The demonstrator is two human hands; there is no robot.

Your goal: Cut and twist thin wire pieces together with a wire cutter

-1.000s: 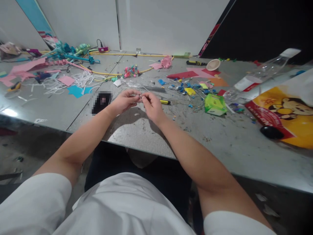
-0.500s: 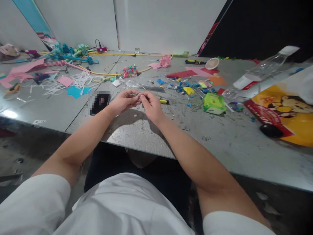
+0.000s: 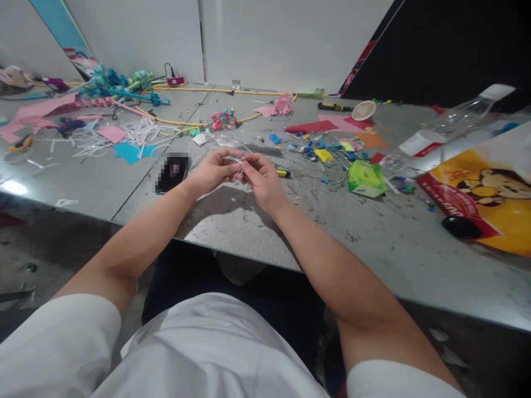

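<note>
While both forearms rest on the bench [image 3: 232, 232] edge for steadiness, the left hand [image 3: 213, 171] and right hand [image 3: 261, 179] meet just right of the blurred dark patch [image 3: 173, 170], fingers pinched narrow on a thin wire [image 3: 237, 161] (its shape is too fine to make out, and the fingertips hide its ends).

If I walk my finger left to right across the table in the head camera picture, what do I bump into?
Blue paper star → left hand → thin wire → right hand → green box → black oval thing
</note>
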